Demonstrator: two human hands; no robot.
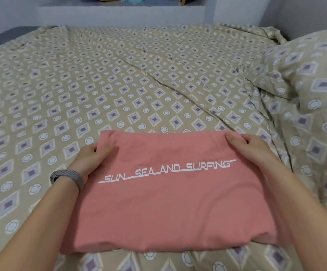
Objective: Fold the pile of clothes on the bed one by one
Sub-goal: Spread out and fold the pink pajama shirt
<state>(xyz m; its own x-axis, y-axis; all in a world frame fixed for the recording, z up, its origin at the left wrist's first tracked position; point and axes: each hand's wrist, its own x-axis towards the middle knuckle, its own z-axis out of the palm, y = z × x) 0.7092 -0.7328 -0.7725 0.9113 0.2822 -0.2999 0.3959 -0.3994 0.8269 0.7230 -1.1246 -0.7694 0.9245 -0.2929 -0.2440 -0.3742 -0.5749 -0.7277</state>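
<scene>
A salmon-pink T-shirt [168,208] printed with white lettering lies folded into a rectangle on the bed, close to the near edge. My left hand [92,159] grips its far left corner, thumb on top and fingers tucked under the cloth. At the far right corner my right hand [250,147] holds the edge the same way. A grey band sits on my left wrist. No other clothes are in view.
The bed [119,85] is covered by a tan sheet with a diamond pattern, slightly creased toward the right. A pillow [311,90] in matching fabric lies at the right. A pale ledge [123,12] with a few items runs along the wall behind.
</scene>
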